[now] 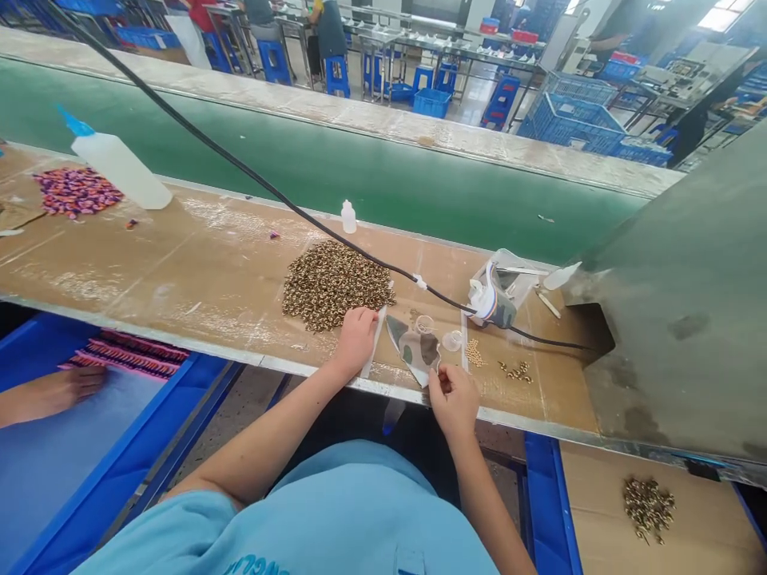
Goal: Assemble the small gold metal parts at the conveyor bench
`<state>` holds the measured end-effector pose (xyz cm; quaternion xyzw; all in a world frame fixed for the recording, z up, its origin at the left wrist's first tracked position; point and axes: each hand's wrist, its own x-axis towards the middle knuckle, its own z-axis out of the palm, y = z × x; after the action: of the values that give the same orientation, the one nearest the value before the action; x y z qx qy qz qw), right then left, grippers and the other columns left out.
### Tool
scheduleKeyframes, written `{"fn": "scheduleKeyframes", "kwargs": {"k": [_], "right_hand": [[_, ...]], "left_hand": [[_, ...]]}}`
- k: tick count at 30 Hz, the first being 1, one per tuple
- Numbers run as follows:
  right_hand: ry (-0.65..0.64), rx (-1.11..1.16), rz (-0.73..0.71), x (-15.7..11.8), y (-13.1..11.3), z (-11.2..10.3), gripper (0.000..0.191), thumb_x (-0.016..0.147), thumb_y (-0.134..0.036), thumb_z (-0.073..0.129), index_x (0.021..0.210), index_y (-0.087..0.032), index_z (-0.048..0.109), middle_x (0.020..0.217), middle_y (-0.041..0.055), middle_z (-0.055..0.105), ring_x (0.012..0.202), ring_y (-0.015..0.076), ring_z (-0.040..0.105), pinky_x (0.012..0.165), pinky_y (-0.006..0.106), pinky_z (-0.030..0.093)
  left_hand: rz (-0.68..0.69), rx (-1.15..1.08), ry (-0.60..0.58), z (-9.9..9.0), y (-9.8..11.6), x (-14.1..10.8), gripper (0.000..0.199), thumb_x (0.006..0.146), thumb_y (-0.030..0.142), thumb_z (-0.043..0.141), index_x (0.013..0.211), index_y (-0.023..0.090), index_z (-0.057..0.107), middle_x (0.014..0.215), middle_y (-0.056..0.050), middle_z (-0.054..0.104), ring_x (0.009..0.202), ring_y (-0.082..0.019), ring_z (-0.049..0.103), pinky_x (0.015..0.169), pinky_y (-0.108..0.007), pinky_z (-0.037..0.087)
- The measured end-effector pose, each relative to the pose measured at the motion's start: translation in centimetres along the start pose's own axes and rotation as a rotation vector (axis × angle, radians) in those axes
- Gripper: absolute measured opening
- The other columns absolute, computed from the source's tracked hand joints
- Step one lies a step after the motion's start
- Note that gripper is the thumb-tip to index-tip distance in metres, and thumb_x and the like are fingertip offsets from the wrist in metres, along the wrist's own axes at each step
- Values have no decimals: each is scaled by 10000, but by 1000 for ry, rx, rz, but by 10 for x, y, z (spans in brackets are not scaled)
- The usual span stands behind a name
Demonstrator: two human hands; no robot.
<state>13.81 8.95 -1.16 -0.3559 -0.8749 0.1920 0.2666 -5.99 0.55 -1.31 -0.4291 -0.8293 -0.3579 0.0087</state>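
Observation:
My left hand rests on the tan work belt, fingers curled, against a white paper strip and just below a heap of small leopard-print beads. My right hand pinches its fingertips together by a camouflage-patterned sheet; anything in them is too small to make out. Two small clear dishes sit beside that sheet. To their right lie loose gold beads and a few small brass pieces.
A black cable crosses above the belt. A glue bottle, a small bottle, pink-purple pieces and a plastic bag stand on it. A co-worker's hand lies over a blue tray. A grey metal hood closes the right.

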Motion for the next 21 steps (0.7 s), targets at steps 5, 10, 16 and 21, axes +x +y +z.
{"fn": "scheduleKeyframes", "kwargs": {"k": [5, 10, 16, 21], "right_hand": [[35, -76, 26, -4, -2, 3, 257, 877, -245, 375, 674, -197, 524, 640, 3, 583, 652, 154, 500, 669, 287, 273], [31, -150, 3, -6, -1, 6, 308, 918, -223, 286, 767, -196, 553, 711, 29, 609, 687, 171, 495, 702, 303, 278], [15, -176, -17, -9, 2, 6, 360, 944, -285, 281, 688, -206, 522, 659, 24, 578, 649, 173, 475, 681, 307, 275], [13, -29, -2, -11, 7, 2, 227, 899, -320, 393, 864, -203, 584, 697, 8, 617, 671, 165, 524, 703, 297, 310]], "left_hand": [[-8, -52, 21, -3, 0, 0, 138, 813, 136, 407, 756, 200, 515, 820, -86, 598, 846, -237, 527, 804, -387, 439], [-84, -250, 69, -9, 1, -1, 99, 832, 190, 407, 806, 201, 502, 829, -61, 593, 819, -201, 591, 765, -342, 481], [-226, -516, 108, -10, 0, -2, 64, 839, 232, 443, 846, 185, 486, 758, -28, 586, 694, -159, 636, 719, -317, 515], [-340, -716, 92, -13, 2, 1, 111, 818, 283, 505, 850, 177, 510, 759, -19, 604, 697, -132, 627, 734, -289, 518]]}}
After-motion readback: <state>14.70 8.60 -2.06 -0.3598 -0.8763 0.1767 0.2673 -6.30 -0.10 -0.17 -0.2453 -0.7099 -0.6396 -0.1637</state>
